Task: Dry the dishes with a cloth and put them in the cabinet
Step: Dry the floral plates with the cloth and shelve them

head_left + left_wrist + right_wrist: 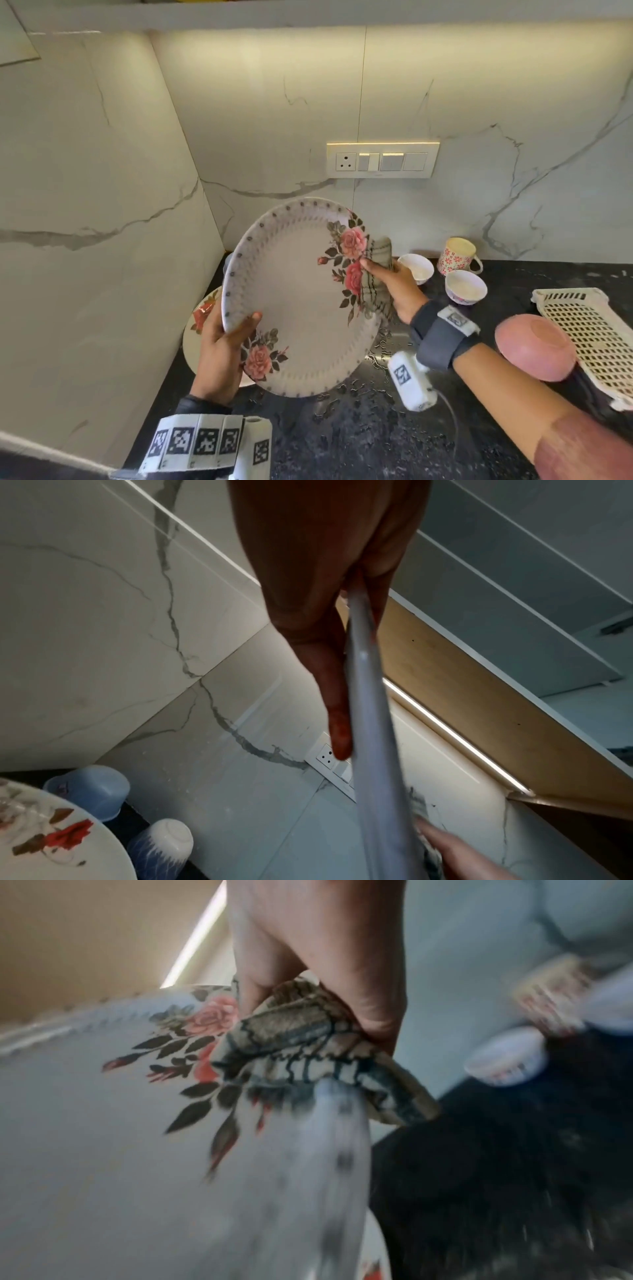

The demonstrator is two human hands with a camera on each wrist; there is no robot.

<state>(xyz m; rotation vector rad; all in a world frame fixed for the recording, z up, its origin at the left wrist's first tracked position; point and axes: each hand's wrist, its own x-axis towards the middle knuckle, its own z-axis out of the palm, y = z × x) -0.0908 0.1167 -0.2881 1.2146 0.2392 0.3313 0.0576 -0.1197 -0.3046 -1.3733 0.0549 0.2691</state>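
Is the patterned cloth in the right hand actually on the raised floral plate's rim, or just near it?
Touching. The right wrist view shows the beige dark-lined cloth folded over the rim of the white rose-printed plate, pinched there by the right hand.

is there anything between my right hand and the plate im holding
Yes, the cloth. The right hand pinches it folded over the right rim of the floral plate, so the fingers meet cloth, not plate. The left hand grips the lower left rim bare, nothing between.
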